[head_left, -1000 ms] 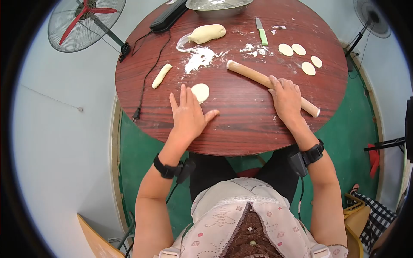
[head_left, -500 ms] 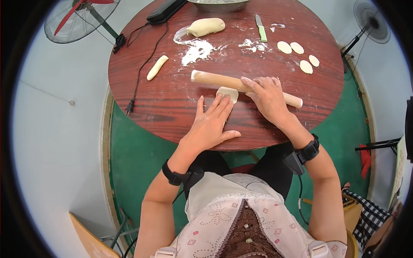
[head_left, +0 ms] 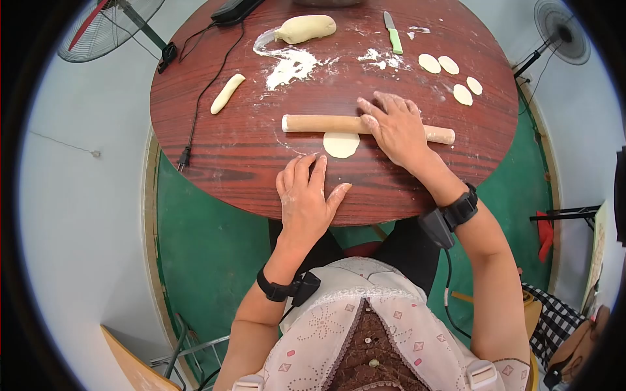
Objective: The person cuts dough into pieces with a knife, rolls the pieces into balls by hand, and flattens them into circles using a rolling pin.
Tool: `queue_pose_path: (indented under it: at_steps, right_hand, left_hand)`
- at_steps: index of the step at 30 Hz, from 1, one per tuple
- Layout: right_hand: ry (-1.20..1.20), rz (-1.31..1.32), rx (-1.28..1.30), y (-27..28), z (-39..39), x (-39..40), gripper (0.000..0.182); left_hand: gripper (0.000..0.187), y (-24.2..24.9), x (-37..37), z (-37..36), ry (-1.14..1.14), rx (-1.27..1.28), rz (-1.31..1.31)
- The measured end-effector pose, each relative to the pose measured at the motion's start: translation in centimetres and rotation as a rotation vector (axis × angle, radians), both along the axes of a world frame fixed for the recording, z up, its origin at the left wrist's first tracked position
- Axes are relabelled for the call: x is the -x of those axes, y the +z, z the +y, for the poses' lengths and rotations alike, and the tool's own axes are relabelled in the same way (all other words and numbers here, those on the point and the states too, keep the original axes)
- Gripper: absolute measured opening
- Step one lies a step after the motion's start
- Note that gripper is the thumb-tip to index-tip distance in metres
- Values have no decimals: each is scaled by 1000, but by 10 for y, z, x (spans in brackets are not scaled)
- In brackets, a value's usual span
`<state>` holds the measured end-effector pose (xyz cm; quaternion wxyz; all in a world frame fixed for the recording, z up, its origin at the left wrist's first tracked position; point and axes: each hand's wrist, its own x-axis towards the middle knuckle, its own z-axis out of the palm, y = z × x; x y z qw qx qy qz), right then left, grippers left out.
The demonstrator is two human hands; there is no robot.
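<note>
A wooden rolling pin (head_left: pixel 319 124) lies crosswise on the round table, along the far edge of a flat dough round (head_left: pixel 341 145). My right hand (head_left: pixel 396 127) rests over the pin right of the dough, its fingers spread and reaching past the far side. Nearer the table's front edge, my left hand (head_left: pixel 306 195) has its fingers apart and holds nothing; its fingertips are just left of and below the dough round, not on it.
On the red-brown table (head_left: pixel 241 156) are a dough strip (head_left: pixel 227 94), a large dough roll (head_left: pixel 306 29), loose flour (head_left: pixel 290 68), a green-handled knife (head_left: pixel 394 34), several small dough rounds (head_left: pixel 429 63) and a black cable (head_left: pixel 207 91). Fans (head_left: pixel 562 31) stand behind.
My left hand has come off the dough and moved back toward me. The pin has turned to lie nearly level, and my right hand is flatter over it. The dough round is now uncovered.
</note>
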<state>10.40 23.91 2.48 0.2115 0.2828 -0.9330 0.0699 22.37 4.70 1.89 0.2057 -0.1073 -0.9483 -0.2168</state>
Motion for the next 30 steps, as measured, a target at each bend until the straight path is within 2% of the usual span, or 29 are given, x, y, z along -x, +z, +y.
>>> queue_pose_path:
  at_steps: [6, 10, 13, 14, 17, 20, 23, 25, 26, 29, 30]
  right_hand:
    - [105, -105, -6, 4, -1, -63, 50]
    - [30, 9, -37, -4, -3, -38, 55]
    - [-67, -95, -27, -4, -6, -8, 58]
    - [9, -29, 0, -6, -4, -2, 56]
    - [216, -168, -24, 1, 6, 0, 53]
    - [198, 33, 4, 5, 13, -4, 44]
    - [139, -1, 74, 25, 16, -17, 44]
    - [148, -123, 136, 30, 11, -38, 46]
    - [171, -154, 112, 22, 11, -45, 54]
    - [100, -79, 90, -1, 8, -53, 54]
    - [61, -47, 68, 2, 8, -51, 47]
  left_hand:
    - [48, -2, 0, 0, 21, -49, 25]
    - [51, -4, 0, 1, -11, -62, -6]
    - [57, 5, 4, 0, -100, 91, -27]
    - [63, 5, 4, -1, -140, 149, -73]
    - [65, 6, 6, -3, -180, 150, -162]
    - [67, 4, 3, 8, -131, 152, -126]
    - [67, 8, -5, 27, -114, 88, -145]
    - [64, 13, -11, 37, -186, -78, -155]
    - [62, 14, -15, 38, -197, -100, -138]
    - [57, 6, -14, 29, -207, -135, -81]
    - [55, 4, -12, 24, -205, -140, -61]
